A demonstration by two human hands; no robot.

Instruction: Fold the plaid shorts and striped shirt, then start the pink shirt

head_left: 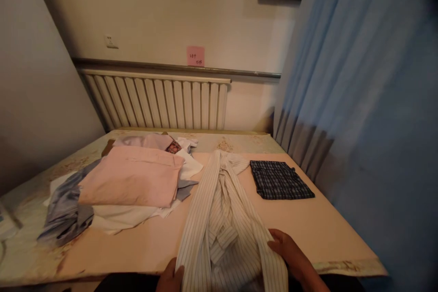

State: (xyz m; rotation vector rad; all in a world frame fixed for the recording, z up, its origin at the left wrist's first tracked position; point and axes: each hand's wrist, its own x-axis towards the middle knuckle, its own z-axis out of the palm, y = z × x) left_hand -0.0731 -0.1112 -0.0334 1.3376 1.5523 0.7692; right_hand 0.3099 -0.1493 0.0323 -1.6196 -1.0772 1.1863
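A white shirt with thin dark stripes (201, 210) lies lengthwise before me, its far end flat on the pink cloth and its near end at the front edge. My left hand (171, 276) pinches the shirt's near left edge, partly cut off by the bottom of the picture. On the other side my right hand (289, 253) is closed on the right edge, thumb and fingers on the fabric. Between the two edges the shirt hangs in loose folds, with a cuff (224, 241) lying in the middle.
A folded dark checked garment (280, 180) lies to the right on the pink cloth (328, 232). At left is a heap of clothes topped by a pink folded piece (133, 175). A radiator (153, 102) stands behind, and a blue curtain (362, 114) hangs at the right.
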